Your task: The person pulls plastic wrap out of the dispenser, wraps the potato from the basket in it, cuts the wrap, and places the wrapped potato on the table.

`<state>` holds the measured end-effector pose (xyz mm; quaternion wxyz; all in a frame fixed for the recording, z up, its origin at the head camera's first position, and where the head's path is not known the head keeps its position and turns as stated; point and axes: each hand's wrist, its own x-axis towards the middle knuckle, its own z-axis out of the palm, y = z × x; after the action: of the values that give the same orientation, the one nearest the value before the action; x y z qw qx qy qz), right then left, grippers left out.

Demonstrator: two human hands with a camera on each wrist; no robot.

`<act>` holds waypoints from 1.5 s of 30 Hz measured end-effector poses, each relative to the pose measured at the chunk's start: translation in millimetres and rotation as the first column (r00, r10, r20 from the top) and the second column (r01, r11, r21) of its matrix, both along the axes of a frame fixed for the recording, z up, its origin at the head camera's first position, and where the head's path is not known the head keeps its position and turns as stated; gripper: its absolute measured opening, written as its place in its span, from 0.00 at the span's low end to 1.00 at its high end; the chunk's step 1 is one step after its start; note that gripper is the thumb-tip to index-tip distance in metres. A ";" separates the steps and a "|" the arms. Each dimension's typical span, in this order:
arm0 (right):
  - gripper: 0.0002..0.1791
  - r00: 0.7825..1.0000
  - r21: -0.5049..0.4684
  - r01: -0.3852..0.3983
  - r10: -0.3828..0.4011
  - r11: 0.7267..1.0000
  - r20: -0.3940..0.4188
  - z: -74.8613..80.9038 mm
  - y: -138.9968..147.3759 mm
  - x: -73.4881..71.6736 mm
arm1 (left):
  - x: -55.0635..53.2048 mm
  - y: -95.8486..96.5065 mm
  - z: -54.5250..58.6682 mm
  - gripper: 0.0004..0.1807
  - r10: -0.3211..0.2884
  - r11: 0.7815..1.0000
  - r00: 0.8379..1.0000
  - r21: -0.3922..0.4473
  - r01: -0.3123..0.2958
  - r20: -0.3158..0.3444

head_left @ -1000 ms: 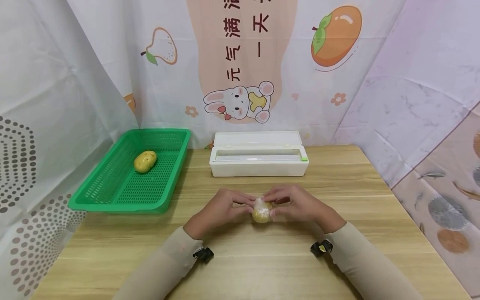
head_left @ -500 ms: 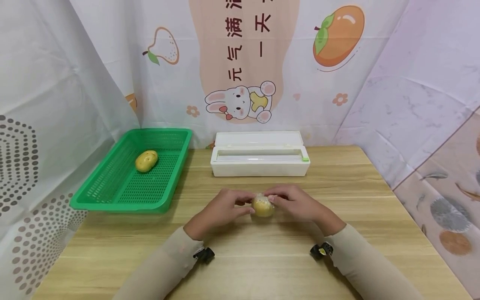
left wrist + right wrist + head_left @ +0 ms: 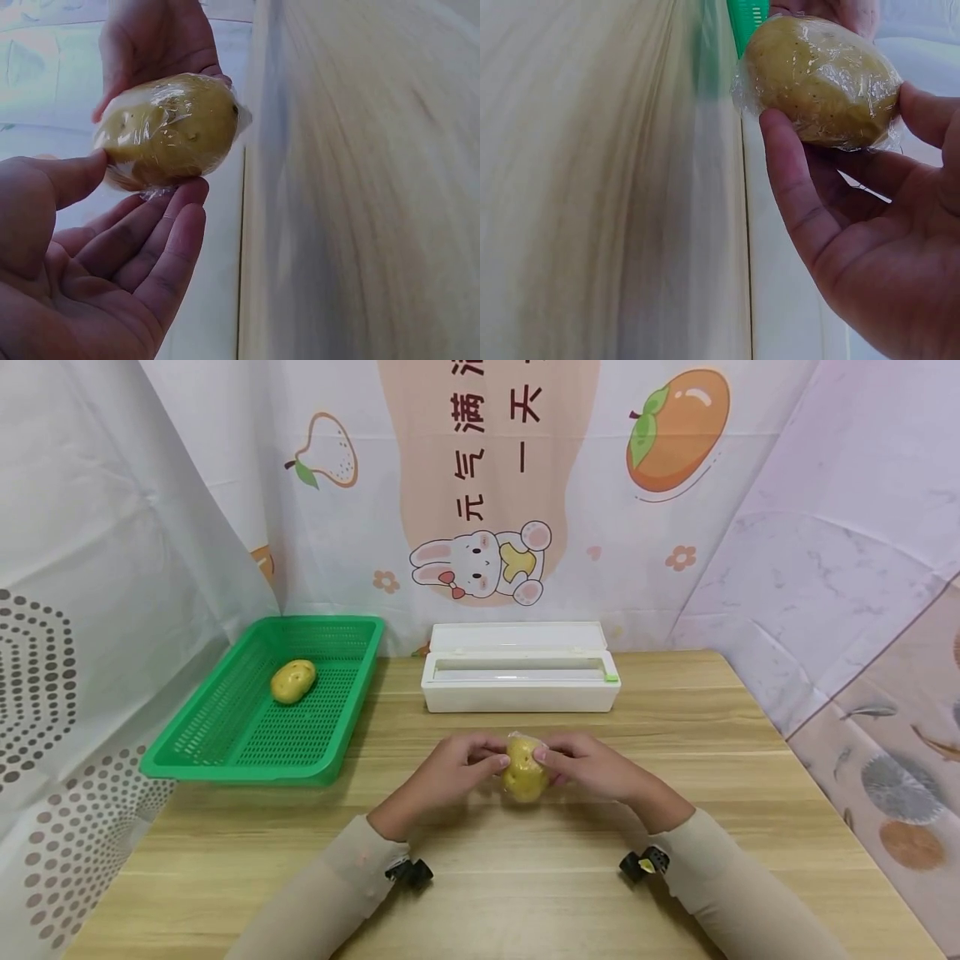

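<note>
Between both hands, above the wooden table, is a yellow potato [image 3: 524,774] covered in clear plastic film. In the left wrist view the wrapped potato [image 3: 180,131] shows shiny creases, with loose film sticking out at its right end. My left hand [image 3: 447,777] pinches it from the left, thumb on one side and fingertips on the other. From the right my right hand [image 3: 600,768] holds it, its thumb on the near face. In the right wrist view the fingers [image 3: 799,184] curl beneath the potato [image 3: 821,82], and film bunches at the left end.
A green plastic basket [image 3: 348,727] stands at the left of the table [image 3: 495,893], with one bare potato [image 3: 292,682] inside. A white cling film box [image 3: 521,697] with its lid raised stands at the back middle. Printed curtains hang behind.
The wrapped potato has been turned between the hands: its long side now faces the camera, where a rounder end with bunched film showed before. Both thumbs have shifted up onto it.
</note>
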<state>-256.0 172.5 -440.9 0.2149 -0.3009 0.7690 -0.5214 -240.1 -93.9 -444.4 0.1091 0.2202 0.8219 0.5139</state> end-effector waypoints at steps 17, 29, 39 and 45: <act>0.22 0.987 0.004 0.137 -0.137 0.991 0.085 -1.1 -6.1 1.9 | 0.0 0.8 -2.4 0.18 0.028 0.995 0.985 0.090 -0.044 0.172; 0.28 0.966 0.012 0.098 -0.098 0.995 0.240 -12.2 -3.5 -2.6 | -2.6 2.5 -13.0 0.20 0.023 0.989 0.928 0.130 -0.077 0.372; 0.28 0.935 -0.021 0.084 -0.071 0.996 0.348 -24.3 2.9 -9.0 | -5.4 -0.2 -18.6 0.24 0.000 0.987 0.888 0.142 -0.073 0.461; 0.23 0.949 0.031 0.150 -0.152 0.988 0.277 -23.0 1.5 -7.9 | -4.4 0.8 -21.9 0.20 0.066 0.984 0.909 0.126 -0.129 0.412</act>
<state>-263.9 174.0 -463.9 0.2817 -0.1638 0.7543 -0.5699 -244.6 -93.2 -466.3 0.2346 0.0750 0.7503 0.6135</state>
